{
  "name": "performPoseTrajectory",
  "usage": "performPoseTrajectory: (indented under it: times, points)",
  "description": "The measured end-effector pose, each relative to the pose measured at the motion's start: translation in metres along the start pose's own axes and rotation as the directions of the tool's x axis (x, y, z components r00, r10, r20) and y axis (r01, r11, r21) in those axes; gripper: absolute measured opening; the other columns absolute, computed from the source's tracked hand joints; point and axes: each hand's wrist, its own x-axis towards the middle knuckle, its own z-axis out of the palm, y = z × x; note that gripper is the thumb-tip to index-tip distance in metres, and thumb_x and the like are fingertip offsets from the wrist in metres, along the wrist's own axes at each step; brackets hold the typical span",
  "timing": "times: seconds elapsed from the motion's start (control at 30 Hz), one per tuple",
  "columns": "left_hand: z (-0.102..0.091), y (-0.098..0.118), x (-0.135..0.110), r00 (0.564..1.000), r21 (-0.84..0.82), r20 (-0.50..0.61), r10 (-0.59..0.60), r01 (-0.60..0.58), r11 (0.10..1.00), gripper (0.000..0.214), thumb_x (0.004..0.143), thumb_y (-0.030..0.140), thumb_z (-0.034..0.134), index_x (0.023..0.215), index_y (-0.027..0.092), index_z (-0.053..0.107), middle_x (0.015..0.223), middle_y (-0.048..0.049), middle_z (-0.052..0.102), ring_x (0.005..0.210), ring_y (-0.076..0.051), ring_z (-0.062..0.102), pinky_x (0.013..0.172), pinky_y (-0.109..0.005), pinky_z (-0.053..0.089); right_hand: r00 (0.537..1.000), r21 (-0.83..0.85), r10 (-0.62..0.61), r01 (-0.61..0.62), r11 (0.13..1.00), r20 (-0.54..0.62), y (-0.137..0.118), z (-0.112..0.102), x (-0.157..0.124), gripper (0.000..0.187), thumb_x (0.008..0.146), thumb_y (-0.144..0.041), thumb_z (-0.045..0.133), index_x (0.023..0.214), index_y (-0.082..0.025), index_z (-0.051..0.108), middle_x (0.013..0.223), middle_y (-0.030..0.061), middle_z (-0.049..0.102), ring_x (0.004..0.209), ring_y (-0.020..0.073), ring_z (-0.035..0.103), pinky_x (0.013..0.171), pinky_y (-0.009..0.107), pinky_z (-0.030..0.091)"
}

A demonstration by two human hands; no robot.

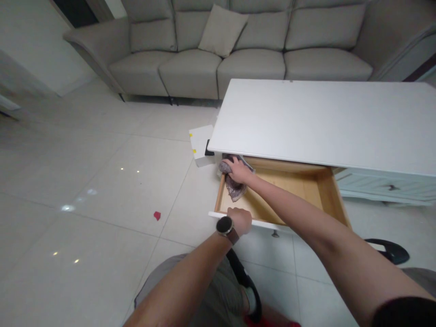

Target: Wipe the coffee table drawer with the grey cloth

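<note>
A wooden drawer (286, 188) is pulled out from under the white table top. My left hand (241, 220), with a watch on its wrist, is closed over the drawer's white front edge near its left end. Across the drawer reaches my right arm, and my right hand (239, 170) grips a grey-brown cloth (235, 190) at the drawer's left rear corner. Part of the cloth wraps over the left side wall, and part hangs inside. Bare wood shows over the rest of the drawer's bottom.
Above the drawer extends the white coffee table (323, 122), with a second, shut drawer (391, 186) to the right. A white box (201, 136) stands on the floor by its left end. A small red scrap (157, 215) lies on the tiles. Behind is a grey sofa (190, 68) with a cushion (223, 29).
</note>
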Motion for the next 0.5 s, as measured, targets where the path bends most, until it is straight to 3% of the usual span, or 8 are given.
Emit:
performPoseTrajectory:
  times: [0.07, 0.2, 0.33, 0.4, 0.5]
  points:
    - [-0.002, -0.001, 0.0, 1.0, 0.016, 0.012, -0.004, 0.004, 1.0, 0.032, 0.085, 0.024, 0.059, 0.11, 0.011, 0.076, 0.108, -0.0222, 0.076, 0.105, -0.033, 0.07, 0.093, -0.047, 0.049, 0.999, 0.035, 0.036, -0.036, 0.999, -0.013, 0.004, 0.002, 0.009, 0.066, 0.088, -0.021, 0.058, 0.151, -0.031, 0.044, 0.155, 0.0146, 0.035, 0.123, 0.0355, 0.055, 0.105, 0.051, 0.046]
    - [-0.006, -0.004, 0.0, 0.996, 0.052, -0.001, 0.094, -0.094, 0.994, 0.052, 0.083, 0.057, 0.064, 0.111, 0.016, 0.075, 0.115, -0.0185, 0.075, 0.11, -0.034, 0.068, 0.104, -0.05, 0.043, 0.996, 0.06, -0.044, 0.048, 0.997, -0.074, 0.001, 0.002, 0.01, 0.056, 0.085, -0.016, 0.056, 0.141, -0.021, 0.058, 0.151, 0.0156, 0.044, 0.129, 0.0325, 0.053, 0.113, 0.045, 0.041]
    - [-0.01, -0.007, -0.001, 0.977, -0.025, 0.024, 0.213, -0.212, 0.977, 0.073, 0.079, 0.08, 0.053, 0.112, 0.018, 0.076, 0.117, -0.0174, 0.075, 0.106, -0.033, 0.07, 0.092, -0.042, 0.051, 0.979, 0.042, -0.201, 0.203, 0.978, -0.042, -0.009, 0.001, -0.006, 0.049, 0.08, -0.014, 0.059, 0.128, -0.018, 0.068, 0.149, 0.0138, 0.052, 0.129, 0.0328, 0.054, 0.113, 0.046, 0.04]
    - [-0.012, -0.008, -0.003, 0.966, -0.11, 0.001, 0.259, -0.257, 0.96, 0.078, 0.08, 0.085, 0.045, 0.115, 0.022, 0.076, 0.119, -0.0141, 0.075, 0.108, -0.032, 0.07, 0.087, -0.038, 0.052, 0.927, 0.099, -0.373, 0.368, 0.924, 0.033, -0.017, 0.003, -0.018, 0.046, 0.074, -0.012, 0.061, 0.119, -0.018, 0.073, 0.14, 0.0119, 0.061, 0.124, 0.0311, 0.058, 0.11, 0.044, 0.042]
    - [-0.012, -0.007, -0.005, 0.952, -0.173, -0.062, 0.299, -0.305, 0.937, 0.079, 0.083, 0.086, 0.036, 0.115, 0.026, 0.077, 0.119, -0.0112, 0.075, 0.109, -0.03, 0.069, 0.09, -0.037, 0.051, 0.788, 0.278, -0.599, 0.55, 0.788, 0.142, -0.027, 0.011, -0.032, 0.044, 0.07, -0.01, 0.061, 0.11, -0.021, 0.076, 0.123, 0.005, 0.072, 0.112, 0.0237, 0.065, 0.103, 0.035, 0.046]
